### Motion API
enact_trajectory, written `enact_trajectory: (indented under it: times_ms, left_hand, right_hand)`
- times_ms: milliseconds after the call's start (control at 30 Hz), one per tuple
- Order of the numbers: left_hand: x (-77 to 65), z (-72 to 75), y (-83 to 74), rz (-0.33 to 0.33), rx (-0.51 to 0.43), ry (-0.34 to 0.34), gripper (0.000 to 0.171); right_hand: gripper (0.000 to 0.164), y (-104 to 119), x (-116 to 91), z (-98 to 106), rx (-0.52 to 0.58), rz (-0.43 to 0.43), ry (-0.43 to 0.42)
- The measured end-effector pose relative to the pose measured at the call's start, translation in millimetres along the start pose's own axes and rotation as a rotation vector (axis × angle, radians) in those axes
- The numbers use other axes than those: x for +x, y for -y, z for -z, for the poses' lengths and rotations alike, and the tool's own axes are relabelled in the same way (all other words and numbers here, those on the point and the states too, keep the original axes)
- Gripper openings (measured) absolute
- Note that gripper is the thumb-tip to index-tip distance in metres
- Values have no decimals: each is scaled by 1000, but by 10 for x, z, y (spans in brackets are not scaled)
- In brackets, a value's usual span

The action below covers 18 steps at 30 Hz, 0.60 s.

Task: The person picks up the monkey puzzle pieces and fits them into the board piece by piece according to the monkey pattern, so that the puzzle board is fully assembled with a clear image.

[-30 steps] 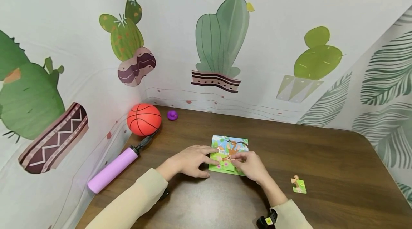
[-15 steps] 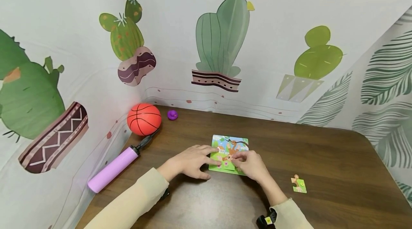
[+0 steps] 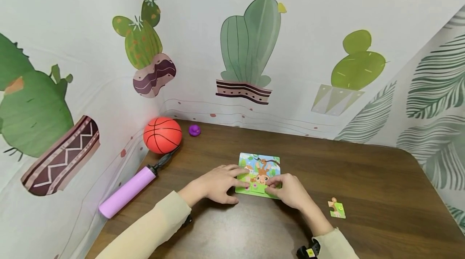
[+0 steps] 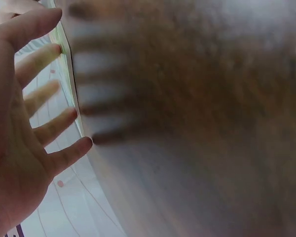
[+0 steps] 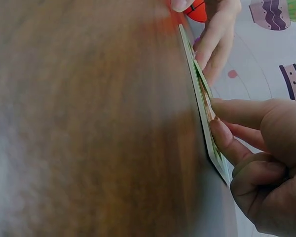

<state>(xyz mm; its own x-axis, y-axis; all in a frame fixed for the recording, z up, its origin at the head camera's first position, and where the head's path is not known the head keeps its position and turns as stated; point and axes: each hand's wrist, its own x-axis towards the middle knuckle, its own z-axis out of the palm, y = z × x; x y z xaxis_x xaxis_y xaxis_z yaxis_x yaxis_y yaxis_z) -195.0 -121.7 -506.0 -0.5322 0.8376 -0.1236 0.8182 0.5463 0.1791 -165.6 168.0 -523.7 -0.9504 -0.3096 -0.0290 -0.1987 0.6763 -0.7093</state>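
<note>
A jigsaw board [image 3: 244,158] with a monkey picture lies on the table in the head view. My left hand [image 3: 220,184] is spread flat, its fingertips touching the board's left side. Between thumb and index finger, my right hand [image 3: 290,190] pinches the right edge of a puzzle piece [image 3: 258,187] with the monkey's face. That piece [image 5: 205,89] sits slightly raised and tilted over the board in the right wrist view. Part of the board's lower right is hidden behind my right hand. Another puzzle piece [image 3: 337,209] lies on the table, right of my right hand.
A red basketball [image 3: 162,135] stands at the table's back left, with a small purple object [image 3: 194,130] beside it. The purple hand pump [image 3: 127,192] lies along the left edge. A cactus-printed cloth [image 3: 196,49] hangs behind the brown table [image 3: 363,170].
My right hand has shifted slightly right and nearer me with the puzzle piece, and more of the monkey's face now shows. My left hand stays nearly still.
</note>
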Motion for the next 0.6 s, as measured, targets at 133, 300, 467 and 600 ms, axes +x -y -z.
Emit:
enact_trajectory:
  times_ms: [133,300,467,600]
  left_hand:
    - [20,-7,-45,0,-21,3,60]
    - [28,-42,-80,-3,-25,-7,64]
    - [41,-73,-116,-35,32,-14,68]
    - [55,-53,-163,-40,59,-16,66]
  right_hand:
    - [5,11,-12,-2,18,-8,-5]
    - [5,17,-14,-23,17,-36,-14]
    - [5,20,-18,-39,11,-65,-20]
    - [4,32,-24,-42,2,-76,-29]
